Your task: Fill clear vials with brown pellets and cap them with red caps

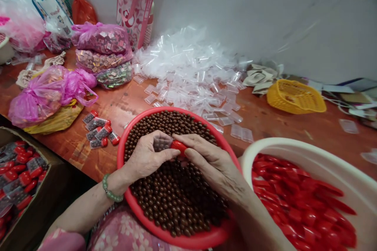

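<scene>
Over the balls in the basin, near the middle of the dial (twelve being towards the wall), sit the tube and its red cap. The left hand has the tube between a curled finger and the thumb, from nine o'clock; the right hand pinches the cap from three, thumb below and fingers above.

The tube looks light, its clear wall thin and springy, so a hard squeeze midway could dent it; better to hold it lightly by the flat sides, close to the mouth. Dark balls show in it or through it (I can't tell which). The cap seems stiffer and glossy, perhaps slippery, and would take a firmer pinch at its edges. If the tube is loaded, a tilt could let the smooth balls roll.

At ten o'clock lie filled tubes; at twelve, loose clear ones; at three, a tub of red caps.
</scene>
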Action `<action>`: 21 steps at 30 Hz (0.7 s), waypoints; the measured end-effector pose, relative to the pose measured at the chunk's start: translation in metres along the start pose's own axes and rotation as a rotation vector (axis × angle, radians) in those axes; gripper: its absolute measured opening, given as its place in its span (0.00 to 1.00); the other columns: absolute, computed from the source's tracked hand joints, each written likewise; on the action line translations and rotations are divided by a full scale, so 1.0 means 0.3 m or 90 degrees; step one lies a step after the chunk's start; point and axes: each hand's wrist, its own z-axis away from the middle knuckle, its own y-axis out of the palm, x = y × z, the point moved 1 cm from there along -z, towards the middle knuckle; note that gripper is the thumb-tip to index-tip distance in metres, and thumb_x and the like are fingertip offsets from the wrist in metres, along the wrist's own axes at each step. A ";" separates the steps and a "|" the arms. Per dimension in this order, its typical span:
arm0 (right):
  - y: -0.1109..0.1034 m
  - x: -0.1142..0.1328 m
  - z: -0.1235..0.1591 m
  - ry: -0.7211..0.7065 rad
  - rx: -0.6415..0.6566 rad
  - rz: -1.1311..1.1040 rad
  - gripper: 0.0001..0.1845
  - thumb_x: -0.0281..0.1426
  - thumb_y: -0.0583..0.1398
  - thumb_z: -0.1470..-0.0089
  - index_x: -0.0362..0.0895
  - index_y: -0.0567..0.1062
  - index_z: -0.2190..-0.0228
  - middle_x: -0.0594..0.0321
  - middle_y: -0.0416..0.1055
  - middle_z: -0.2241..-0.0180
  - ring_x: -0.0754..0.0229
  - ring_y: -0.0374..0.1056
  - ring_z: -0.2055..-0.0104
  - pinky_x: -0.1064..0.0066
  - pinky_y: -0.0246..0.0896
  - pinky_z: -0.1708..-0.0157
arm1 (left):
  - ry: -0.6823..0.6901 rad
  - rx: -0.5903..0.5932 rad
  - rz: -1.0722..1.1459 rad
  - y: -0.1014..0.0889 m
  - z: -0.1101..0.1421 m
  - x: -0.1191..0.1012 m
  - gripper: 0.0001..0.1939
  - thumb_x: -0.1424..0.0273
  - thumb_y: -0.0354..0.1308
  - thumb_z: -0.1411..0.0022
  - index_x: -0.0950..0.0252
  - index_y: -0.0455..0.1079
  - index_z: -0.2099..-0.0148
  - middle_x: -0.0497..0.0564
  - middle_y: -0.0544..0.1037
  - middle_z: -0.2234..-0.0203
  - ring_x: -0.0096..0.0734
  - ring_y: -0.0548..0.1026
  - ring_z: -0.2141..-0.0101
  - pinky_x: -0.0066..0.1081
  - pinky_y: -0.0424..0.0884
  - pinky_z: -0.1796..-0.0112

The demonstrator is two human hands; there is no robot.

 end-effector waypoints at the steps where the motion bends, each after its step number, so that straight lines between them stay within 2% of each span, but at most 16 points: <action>1: -0.003 0.006 -0.001 -0.015 0.009 0.015 0.17 0.31 0.57 0.37 0.52 0.76 0.49 0.58 0.76 0.55 0.59 0.74 0.55 0.69 0.74 0.58 | 0.001 0.004 -0.001 -0.001 0.000 -0.001 0.20 0.63 0.72 0.53 0.68 0.67 0.66 0.45 0.73 0.75 0.21 0.70 0.73 0.26 0.67 0.67; 4: -0.010 0.015 -0.003 -0.053 0.021 0.052 0.17 0.28 0.58 0.39 0.51 0.77 0.50 0.57 0.76 0.58 0.60 0.74 0.57 0.69 0.73 0.59 | 0.007 0.019 -0.006 -0.003 0.002 -0.006 0.17 0.65 0.71 0.52 0.68 0.67 0.66 0.44 0.72 0.75 0.19 0.69 0.73 0.25 0.66 0.67; 6: -0.012 0.011 -0.004 -0.045 -0.004 0.052 0.16 0.28 0.58 0.39 0.49 0.78 0.51 0.57 0.77 0.60 0.59 0.75 0.59 0.69 0.73 0.61 | 0.008 0.035 -0.009 -0.003 0.005 -0.010 0.16 0.65 0.69 0.49 0.68 0.67 0.66 0.44 0.72 0.76 0.19 0.68 0.74 0.25 0.66 0.68; 10: -0.008 -0.002 -0.009 0.067 -0.140 -0.014 0.12 0.33 0.59 0.39 0.48 0.78 0.55 0.61 0.78 0.63 0.60 0.74 0.66 0.67 0.74 0.64 | 0.002 0.040 -0.047 -0.003 0.009 -0.012 0.13 0.66 0.66 0.46 0.67 0.67 0.64 0.46 0.73 0.75 0.22 0.71 0.73 0.27 0.66 0.67; 13: 0.012 0.007 -0.022 0.120 -0.208 -0.090 0.11 0.35 0.60 0.40 0.49 0.77 0.56 0.61 0.78 0.60 0.59 0.75 0.61 0.64 0.74 0.57 | -0.007 0.050 -0.075 -0.006 0.007 -0.006 0.11 0.68 0.64 0.45 0.66 0.67 0.63 0.47 0.74 0.73 0.24 0.71 0.71 0.27 0.65 0.66; 15: 0.032 0.022 -0.035 0.099 -0.204 -0.109 0.10 0.34 0.60 0.40 0.49 0.77 0.57 0.61 0.78 0.57 0.58 0.75 0.57 0.62 0.73 0.53 | 0.007 0.067 -0.069 -0.006 0.004 0.001 0.10 0.70 0.64 0.45 0.66 0.68 0.62 0.46 0.72 0.73 0.23 0.69 0.71 0.26 0.64 0.67; 19: 0.069 0.039 -0.051 0.018 -0.149 -0.077 0.10 0.31 0.59 0.40 0.49 0.77 0.57 0.62 0.78 0.59 0.59 0.75 0.58 0.65 0.72 0.55 | 0.036 0.109 -0.018 -0.005 0.001 0.014 0.08 0.71 0.64 0.46 0.67 0.69 0.65 0.45 0.70 0.72 0.22 0.66 0.70 0.26 0.63 0.66; 21: 0.075 0.038 -0.049 0.006 -0.141 -0.061 0.10 0.30 0.59 0.39 0.49 0.77 0.57 0.62 0.78 0.59 0.59 0.74 0.57 0.66 0.72 0.55 | 0.029 0.122 0.000 -0.004 0.002 0.018 0.07 0.72 0.64 0.46 0.68 0.69 0.65 0.46 0.71 0.71 0.23 0.66 0.69 0.26 0.63 0.65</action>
